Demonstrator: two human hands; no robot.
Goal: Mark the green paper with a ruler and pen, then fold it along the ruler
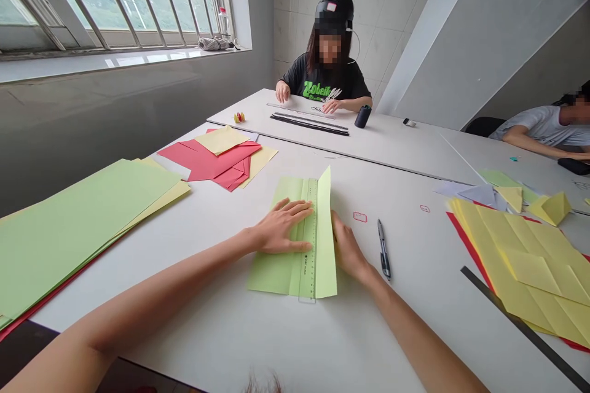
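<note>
A light green paper sheet (271, 273) lies on the white table (207, 344) in front of me, with a long strip folded up along its right side (326, 239). A clear green ruler (308, 252) runs lengthwise down the sheet. My left hand (281, 227) rests flat across the ruler, pressing it onto the paper. My right hand (348, 247) sits at the folded strip's right edge, its fingertips against the paper and hidden in part behind it. A black and silver pen (383, 249) lies just right of my right hand.
A thick pile of green sheets (78, 239) lies at left, and red and yellow papers (209, 159) beyond it. Yellow folded paper (520, 264) and a long black ruler (520, 325) lie at right. A co-worker (327, 67) sits across, hands on another table; another person (539, 132) sits at right.
</note>
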